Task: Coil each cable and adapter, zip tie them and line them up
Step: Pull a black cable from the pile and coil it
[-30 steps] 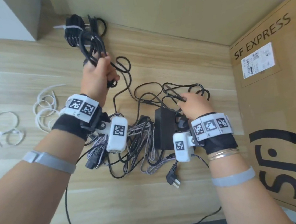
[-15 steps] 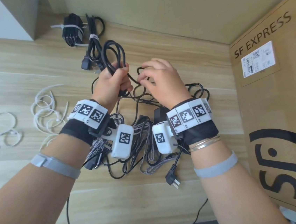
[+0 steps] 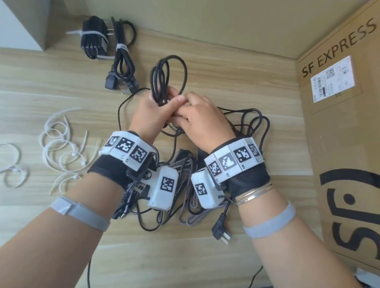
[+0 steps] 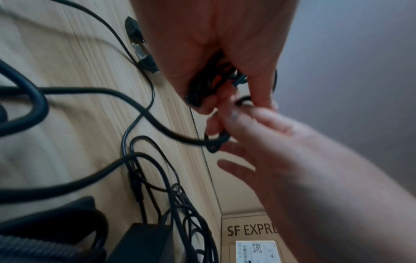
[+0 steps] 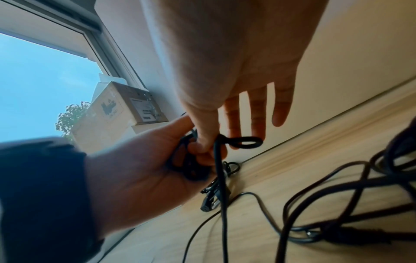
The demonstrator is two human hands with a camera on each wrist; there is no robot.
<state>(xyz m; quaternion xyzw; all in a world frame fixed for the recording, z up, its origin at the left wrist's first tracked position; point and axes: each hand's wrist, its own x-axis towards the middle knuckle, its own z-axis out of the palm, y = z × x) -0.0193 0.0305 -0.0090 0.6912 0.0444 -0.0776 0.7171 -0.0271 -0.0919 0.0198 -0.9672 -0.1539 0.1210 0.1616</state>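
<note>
My left hand (image 3: pixel 155 114) grips a half-wound coil of black cable (image 3: pixel 167 75), whose loops stand up above my fist. Held close against it, my right hand (image 3: pixel 200 119) pinches a fresh loop of the same cable (image 5: pixel 243 142) by my left thumb. In the left wrist view the coil (image 4: pixel 202 89) sits in my left palm, and my right hand's fingers (image 4: pixel 258 124) curl round the strand. The cable's loose length (image 5: pixel 221 186) hangs down to the tangle of cables (image 3: pixel 248 123) on the wooden table. A black adapter brick (image 4: pixel 144 243) lies in that tangle.
At the back wall lie a zip-tied adapter (image 3: pixel 93 40) and a zip-tied cable bundle (image 3: pixel 122 64). Loose white zip ties (image 3: pixel 62 145) lie to the left. A large cardboard box (image 3: pixel 356 126) stands on the right. A grey braided cable (image 3: pixel 192 216) and a plug (image 3: pixel 220 233) lie below my wrists.
My right hand left the tangle and came up to my left hand with a length of cable. My left hand drew the coil back from the tied bundles.
</note>
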